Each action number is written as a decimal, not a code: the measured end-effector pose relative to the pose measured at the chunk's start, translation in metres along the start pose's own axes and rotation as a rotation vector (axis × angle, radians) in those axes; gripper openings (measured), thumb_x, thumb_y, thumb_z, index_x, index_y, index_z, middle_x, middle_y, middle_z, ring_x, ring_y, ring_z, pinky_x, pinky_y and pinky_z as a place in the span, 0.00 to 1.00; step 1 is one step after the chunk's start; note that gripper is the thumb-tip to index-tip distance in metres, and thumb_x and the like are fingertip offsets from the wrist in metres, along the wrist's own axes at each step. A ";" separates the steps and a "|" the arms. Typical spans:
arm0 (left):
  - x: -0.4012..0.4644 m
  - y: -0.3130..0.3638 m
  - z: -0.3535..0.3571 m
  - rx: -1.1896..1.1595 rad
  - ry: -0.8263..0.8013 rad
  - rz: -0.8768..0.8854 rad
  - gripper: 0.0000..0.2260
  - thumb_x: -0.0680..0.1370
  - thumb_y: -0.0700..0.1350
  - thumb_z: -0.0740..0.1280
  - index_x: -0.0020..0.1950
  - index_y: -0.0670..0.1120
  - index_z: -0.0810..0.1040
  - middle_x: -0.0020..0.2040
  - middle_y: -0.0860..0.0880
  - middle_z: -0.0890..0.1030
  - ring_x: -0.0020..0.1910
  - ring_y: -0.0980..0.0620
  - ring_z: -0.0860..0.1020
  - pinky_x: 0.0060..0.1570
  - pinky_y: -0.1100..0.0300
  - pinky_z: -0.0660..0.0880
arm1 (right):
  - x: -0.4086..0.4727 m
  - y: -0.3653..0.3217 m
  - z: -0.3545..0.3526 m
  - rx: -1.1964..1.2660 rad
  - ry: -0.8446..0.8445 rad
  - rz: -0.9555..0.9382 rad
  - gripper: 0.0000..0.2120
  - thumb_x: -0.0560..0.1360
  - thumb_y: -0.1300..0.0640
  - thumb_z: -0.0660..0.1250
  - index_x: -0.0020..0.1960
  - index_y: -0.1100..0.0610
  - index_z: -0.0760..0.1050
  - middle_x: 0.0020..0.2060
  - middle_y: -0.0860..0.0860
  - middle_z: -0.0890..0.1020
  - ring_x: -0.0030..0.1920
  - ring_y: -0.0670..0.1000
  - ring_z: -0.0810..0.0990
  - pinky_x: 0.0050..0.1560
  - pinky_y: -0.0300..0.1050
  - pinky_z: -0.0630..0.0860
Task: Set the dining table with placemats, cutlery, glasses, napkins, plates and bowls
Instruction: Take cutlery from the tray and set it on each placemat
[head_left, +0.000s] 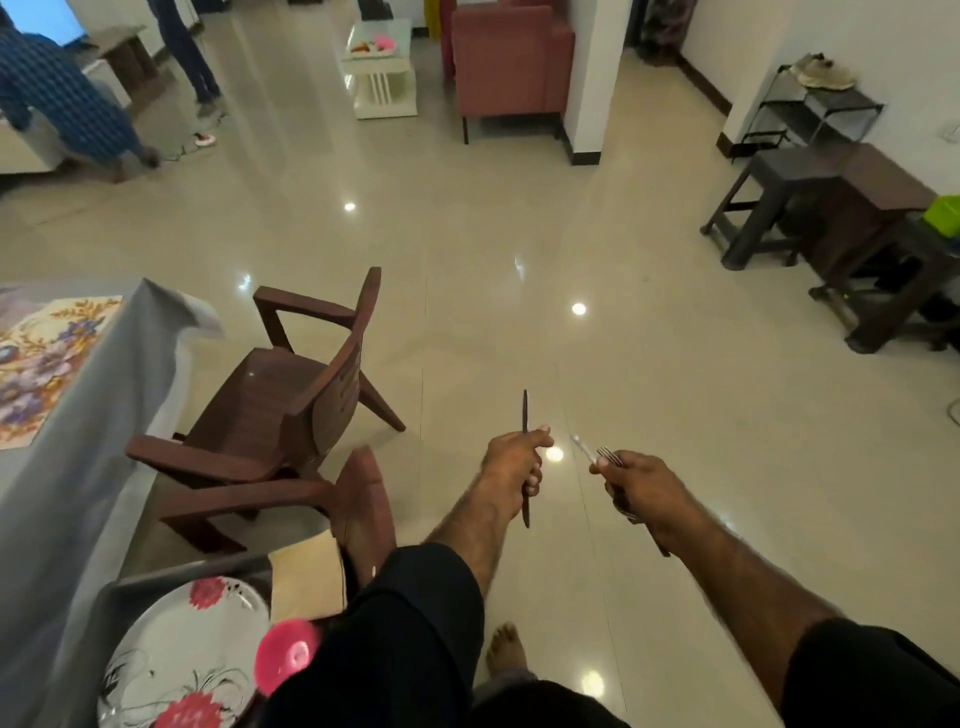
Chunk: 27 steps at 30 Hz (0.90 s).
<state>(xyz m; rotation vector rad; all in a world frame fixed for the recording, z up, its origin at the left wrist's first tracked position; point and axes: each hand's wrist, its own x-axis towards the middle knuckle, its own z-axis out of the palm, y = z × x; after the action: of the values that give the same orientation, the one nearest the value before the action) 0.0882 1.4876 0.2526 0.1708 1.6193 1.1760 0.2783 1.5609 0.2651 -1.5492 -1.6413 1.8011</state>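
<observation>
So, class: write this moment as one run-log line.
left hand: holds knife | right hand: holds forks | table: placemat, plate

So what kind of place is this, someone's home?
Most likely a home, in an open living and dining area. A pink armchair and a small white table stand at the far end, and a cloth-covered dining table with a floral placemat and brown chairs is nearby.

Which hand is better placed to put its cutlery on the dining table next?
Probably the left hand: it holds one knife and is nearer the dining table. The right hand grips forks farther away.
</observation>
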 end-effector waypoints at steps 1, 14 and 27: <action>0.013 0.011 0.002 -0.010 -0.015 -0.007 0.12 0.82 0.51 0.72 0.53 0.42 0.86 0.30 0.49 0.72 0.25 0.54 0.67 0.24 0.62 0.64 | 0.018 -0.010 -0.002 -0.016 -0.022 -0.004 0.10 0.84 0.56 0.67 0.51 0.62 0.83 0.28 0.53 0.71 0.24 0.49 0.64 0.30 0.41 0.58; 0.210 0.161 -0.016 -0.142 0.096 -0.038 0.05 0.79 0.40 0.73 0.53 0.40 0.84 0.39 0.45 0.85 0.28 0.55 0.71 0.23 0.64 0.60 | 0.276 -0.172 0.012 -0.211 -0.444 -0.080 0.13 0.83 0.53 0.71 0.50 0.64 0.83 0.31 0.56 0.72 0.25 0.49 0.64 0.28 0.39 0.58; 0.392 0.315 -0.049 -0.588 0.421 -0.032 0.03 0.78 0.38 0.69 0.51 0.40 0.80 0.44 0.39 0.87 0.27 0.53 0.71 0.22 0.63 0.61 | 0.565 -0.343 0.043 -0.376 -0.640 0.002 0.03 0.75 0.63 0.73 0.46 0.56 0.83 0.41 0.55 0.83 0.31 0.48 0.64 0.29 0.39 0.57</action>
<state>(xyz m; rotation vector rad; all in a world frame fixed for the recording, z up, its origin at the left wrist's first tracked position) -0.2493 1.8627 0.2272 -0.5076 1.5395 1.6878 -0.1351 2.0777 0.2502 -1.1429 -2.3735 2.2374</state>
